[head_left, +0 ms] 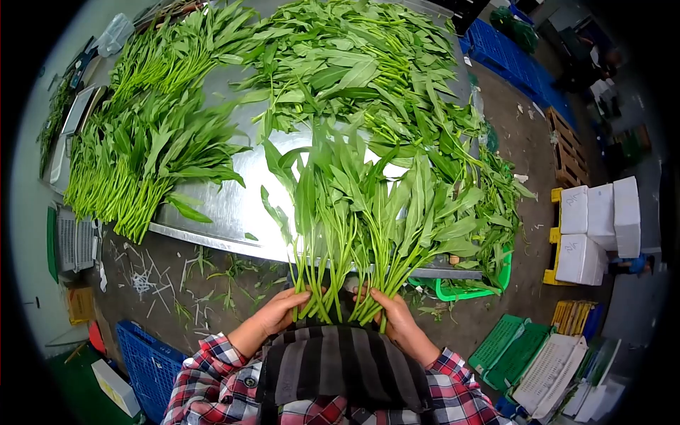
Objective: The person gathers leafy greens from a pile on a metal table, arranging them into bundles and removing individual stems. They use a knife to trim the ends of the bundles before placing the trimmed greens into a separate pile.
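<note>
Close in front of my body, my left hand (282, 309) is closed on the lower stems of a bunch of water spinach (319, 212). Thumb on top, my right hand (398, 319) grips the stem ends of a second bunch (397, 227). The leaves of both bunches point away from me over the metal table's near edge, and they overlap in the middle. Past them lies a large loose heap of the same greens (354, 64). Stems in neat rows make up the stacked greens (142, 156) on the left. Most of my fingers are hidden behind the stems.
A metal table (205, 205) bears the greens. Under its right corner sits a green basket (453, 289) with leaves. White boxes (582, 230) and a wooden pallet (567, 149) stand right. Crates (517, 354) lie lower right, a blue crate (149, 361) lower left. Scraps litter the floor.
</note>
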Demonstrator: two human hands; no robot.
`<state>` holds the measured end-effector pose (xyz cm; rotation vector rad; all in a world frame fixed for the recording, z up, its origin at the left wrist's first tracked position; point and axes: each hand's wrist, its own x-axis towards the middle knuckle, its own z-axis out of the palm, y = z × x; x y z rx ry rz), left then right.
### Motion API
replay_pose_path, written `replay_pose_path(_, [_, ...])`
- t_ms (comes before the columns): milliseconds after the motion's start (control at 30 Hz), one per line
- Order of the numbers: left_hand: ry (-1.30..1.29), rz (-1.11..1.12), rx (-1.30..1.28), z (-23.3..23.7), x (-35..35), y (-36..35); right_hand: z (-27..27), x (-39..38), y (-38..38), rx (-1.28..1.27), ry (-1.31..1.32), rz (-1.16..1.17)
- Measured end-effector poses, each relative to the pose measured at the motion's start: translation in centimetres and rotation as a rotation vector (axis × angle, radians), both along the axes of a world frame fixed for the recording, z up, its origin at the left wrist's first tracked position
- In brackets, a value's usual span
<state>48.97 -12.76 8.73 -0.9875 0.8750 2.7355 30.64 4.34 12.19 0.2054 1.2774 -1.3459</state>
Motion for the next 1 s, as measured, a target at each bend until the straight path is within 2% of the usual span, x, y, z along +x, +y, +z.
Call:
replay_pose_path(100, [-0.032, 0.035, 0.048, 0.6, -0.8, 0.4, -1.9, 0.3, 0.5, -0.082, -0.119, -0.031])
replay_pose_path(200, [-0.140, -0.066, -0.364, 0.0, -1.5, 1.2, -2.6, 0.4, 0.0, -0.104, -0.217, 0.011])
replay_pose_path(233, [-0.142, -0.070, -0.367, 0.1, -1.6, 1.3, -2.8, 0.5, -0.3, -0.097, -0.217, 0.035])
replay_pose_path(300, [-0.092, 0.093, -0.202, 0.7, -1.6, 1.5, -3.8, 0.5, -0.6, -0.088, -0.206, 0.101])
replay_pose_path(333, [-0.066, 0.171, -0.119, 1.5, -1.7, 1.3, -3.6, 0.5, -0.9, -0.090, -0.125, 0.159])
replay_pose_path(367, [-0.036, 0.157, -0.040, 2.2, -1.4, 0.7, -3.0, 0.7, -1.4, -0.092, -0.043, 0.216])
replay_pose_path(433, [0.003, 0.075, -0.205, 1.4, -0.8, 1.2, -1.6, 1.2, -2.6, -0.078, 0.027, 0.269])
replay_pose_path(500, [0.027, -0.029, -0.363, 1.2, -0.7, 1.8, -0.6, 1.5, -3.9, -0.123, 0.148, 0.437])
replay_pose_path(533, [0.063, 0.012, -0.413, 1.9, -0.9, 1.9, -0.5, 1.8, -4.2, -0.145, 0.206, 0.522])
replay_pose_path(567, [0.101, 0.056, -0.468, 2.8, -1.1, 1.6, -0.3, 2.2, -4.2, -0.130, 0.321, 0.433])
replay_pose_path(600, [0.138, 0.100, -0.521, 3.3, -1.2, 1.5, 0.1, 2.3, -4.3, -0.168, 0.230, 0.235])
replay_pose_path(667, [0.054, 0.223, -0.322, 2.4, -1.0, 1.2, 1.5, 2.4, -4.4, -0.232, 0.043, -0.160])
replay_pose_path(733, [0.001, 0.307, -0.014, 0.8, -0.9, 1.2, -1.4, 2.2, -3.1, -0.180, -0.070, -0.194])
replay_pose_path(800, [0.020, 0.319, 0.125, 0.5, -0.6, 0.9, -2.6, 2.5, -2.4, -0.107, -0.171, -0.224])
replay_pose_path(1000, [-0.015, 0.210, 0.161, -0.3, 0.0, 0.3, -3.5, 2.0, -1.2, -0.178, -0.268, -0.178])
